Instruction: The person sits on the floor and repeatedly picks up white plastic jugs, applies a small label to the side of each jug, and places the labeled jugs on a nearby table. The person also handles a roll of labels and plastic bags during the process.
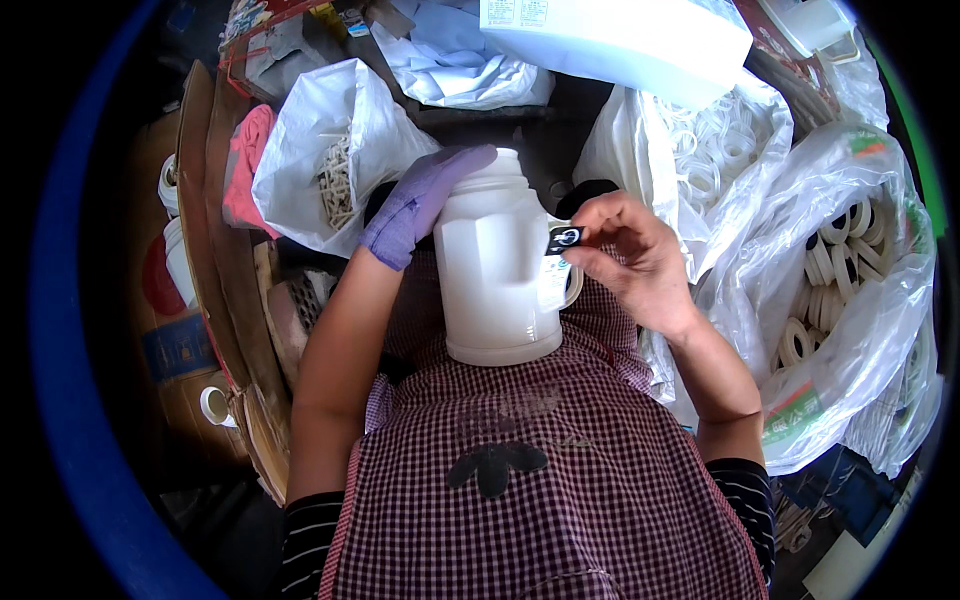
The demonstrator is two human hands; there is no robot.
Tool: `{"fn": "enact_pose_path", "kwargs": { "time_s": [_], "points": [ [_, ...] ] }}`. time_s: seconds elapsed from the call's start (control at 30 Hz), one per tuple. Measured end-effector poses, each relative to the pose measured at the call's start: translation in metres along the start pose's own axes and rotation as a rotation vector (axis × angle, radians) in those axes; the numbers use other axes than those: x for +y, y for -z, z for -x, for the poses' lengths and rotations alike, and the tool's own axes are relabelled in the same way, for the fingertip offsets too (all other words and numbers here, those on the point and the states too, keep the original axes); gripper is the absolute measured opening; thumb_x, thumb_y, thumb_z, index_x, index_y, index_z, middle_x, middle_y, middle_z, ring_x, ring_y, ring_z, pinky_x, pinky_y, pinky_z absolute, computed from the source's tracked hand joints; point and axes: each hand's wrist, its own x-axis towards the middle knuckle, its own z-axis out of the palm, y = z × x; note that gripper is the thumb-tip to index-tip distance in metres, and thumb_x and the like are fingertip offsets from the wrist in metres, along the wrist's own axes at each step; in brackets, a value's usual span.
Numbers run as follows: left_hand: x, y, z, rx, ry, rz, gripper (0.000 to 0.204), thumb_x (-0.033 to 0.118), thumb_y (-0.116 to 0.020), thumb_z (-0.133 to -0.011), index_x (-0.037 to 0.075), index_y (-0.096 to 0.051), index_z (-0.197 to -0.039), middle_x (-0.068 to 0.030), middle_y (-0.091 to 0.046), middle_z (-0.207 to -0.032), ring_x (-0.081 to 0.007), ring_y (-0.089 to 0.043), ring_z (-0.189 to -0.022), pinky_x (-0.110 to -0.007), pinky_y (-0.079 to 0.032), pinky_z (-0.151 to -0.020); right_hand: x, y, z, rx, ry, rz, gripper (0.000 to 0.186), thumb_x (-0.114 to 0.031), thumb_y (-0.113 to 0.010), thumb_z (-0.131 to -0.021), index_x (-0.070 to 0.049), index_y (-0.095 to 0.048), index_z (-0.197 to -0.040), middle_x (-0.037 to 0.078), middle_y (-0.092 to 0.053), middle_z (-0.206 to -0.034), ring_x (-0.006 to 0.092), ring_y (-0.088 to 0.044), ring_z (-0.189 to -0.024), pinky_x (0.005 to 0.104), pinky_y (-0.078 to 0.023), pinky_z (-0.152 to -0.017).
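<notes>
A white plastic jug (490, 270) with a ringed neck and a side handle (574, 286) rests on my lap, bottom toward me. My left hand (425, 195), in a purple glove, is closed over the left side of its neck and shoulder. Between thumb and fingertips, my bare right hand (635, 255) pinches a small black label (565, 238) with a white mark. That label is held at the jug's right side, by the top of the handle; whether it touches the jug I cannot tell. A pale printed label (552, 283) shows on the jug's wall near the handle.
An open white sack (385, 150) of thin pale pieces stands at far left, beside a pink cloth (250, 160). To the right are a sack of clear plastic rings (715, 145) and a clear bag of white rings (840, 260). Cardboard (215, 210) borders the left; a white box (620, 45) lies beyond.
</notes>
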Motion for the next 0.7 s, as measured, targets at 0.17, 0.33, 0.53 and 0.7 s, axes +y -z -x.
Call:
{"fn": "enact_pose_path", "kwargs": {
  "time_s": [0.17,0.33,0.53,0.7],
  "points": [
    [0.003,-0.002,0.001,-0.036,-0.282,-0.222,0.036,0.016,-0.047,-0.099,0.003,-0.056,-0.131,-0.0160,-0.065,-0.124,-0.0232,-0.062,-0.111,-0.034,-0.047,-0.099,0.001,-0.016,-0.001,-0.080,-0.015,0.008,0.019,0.005,-0.068,-0.087,-0.003,-0.060,-0.102,0.001,-0.063,-0.092,0.0071,-0.061,-0.084,0.0255,-0.052,-0.079],
    [0.006,-0.006,-0.003,-0.003,0.054,0.031,0.042,0.030,-0.045,-0.102,-0.002,-0.060,-0.125,-0.0142,-0.065,-0.122,-0.0201,-0.062,-0.110,-0.032,-0.045,-0.099,-0.004,-0.020,0.002,-0.153,-0.060,0.002,0.021,0.006,-0.067,-0.088,-0.002,-0.059,-0.105,0.001,-0.062,-0.096,0.0075,-0.061,-0.088,0.0247,-0.050,-0.081],
    [0.008,-0.011,-0.001,0.026,0.133,0.166,0.047,0.037,-0.051,-0.099,-0.001,-0.062,-0.126,-0.0112,-0.066,-0.118,-0.0169,-0.061,-0.107,-0.030,-0.045,-0.097,0.003,-0.025,0.004,-0.186,-0.117,0.031,0.022,0.007,-0.068,-0.088,-0.003,-0.060,-0.106,0.000,-0.062,-0.098,0.0069,-0.061,-0.090,0.0237,-0.050,-0.082],
    [0.008,-0.012,-0.003,0.027,0.138,0.194,0.048,0.038,-0.056,-0.097,0.000,-0.062,-0.125,-0.0092,-0.067,-0.118,-0.0158,-0.061,-0.106,-0.030,-0.045,-0.097,0.006,-0.028,0.003,-0.187,-0.124,0.037,0.020,0.005,-0.068,-0.088,-0.004,-0.061,-0.105,0.000,-0.063,-0.097,0.0067,-0.061,-0.091,0.0237,-0.051,-0.083]
  ]
}}
